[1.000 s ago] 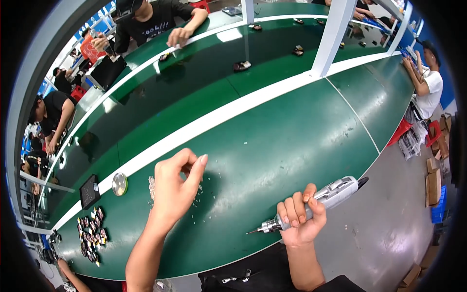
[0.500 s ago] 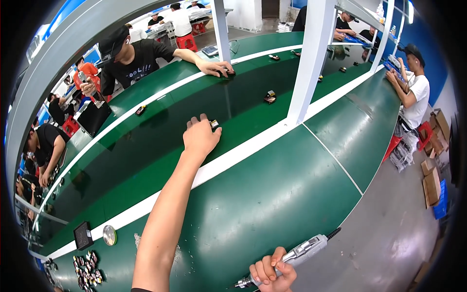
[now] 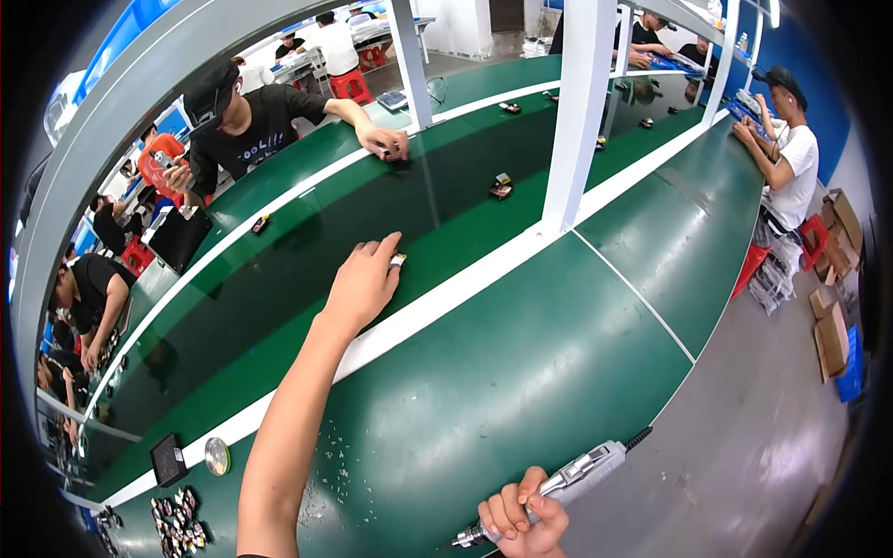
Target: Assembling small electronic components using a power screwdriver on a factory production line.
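My left hand (image 3: 363, 286) reaches over the dark green conveyor belt. Its fingers close around a small black part with a white and yellow label (image 3: 398, 260), most of which they hide. My right hand (image 3: 523, 514), low in the view over the near worktop's front edge, is wrapped around a grey electric screwdriver (image 3: 581, 474). The driver's bit end points left, and its black cord leaves the upper right end. Another small labelled part (image 3: 501, 187) rests on the belt, beyond my left hand.
A white post (image 3: 579, 121) rises from the belt's near rail. On the near worktop (image 3: 521, 363) lie tiny scattered pieces (image 3: 339, 465), a pile of small parts (image 3: 181, 523), a round dish (image 3: 217, 456) and a black tray (image 3: 168, 459). Across the belt a co-worker's hand (image 3: 383, 142) touches a part.
My left hand has shifted left and slightly nearer, its fingers now around the small part. Parts on the belt appear farther left. My right hand keeps the screwdriver almost still.
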